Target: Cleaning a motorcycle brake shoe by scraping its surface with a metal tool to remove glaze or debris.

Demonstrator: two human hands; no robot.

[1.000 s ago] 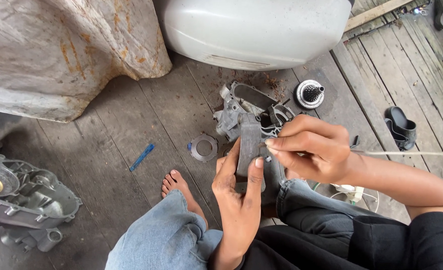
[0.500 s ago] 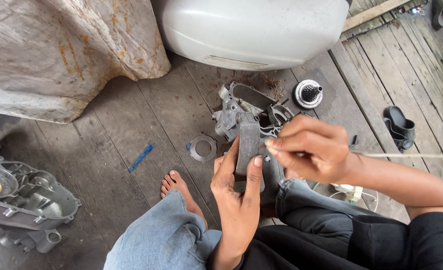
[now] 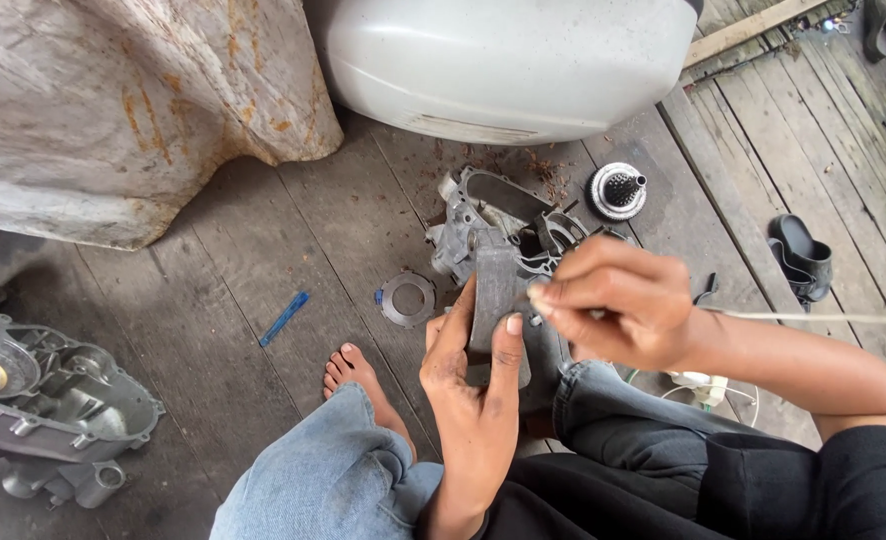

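Sitting on weathered plank floor (image 3: 263, 250)

Grey, curved metal part (image 3: 495, 285), dull and grimy, held upright above the knees, pinched between thumb and fingers of the left hand (image 3: 475, 400). Right hand (image 3: 618, 300) closed against its upper right edge, perhaps around a small tool.

The engine casing (image 3: 498, 235) is dull, grimy cast metal. Far off, the white shell (image 3: 508, 60) looks glossy, smooth plastic. The floor planks (image 3: 213, 300) are rough, weathered wood.
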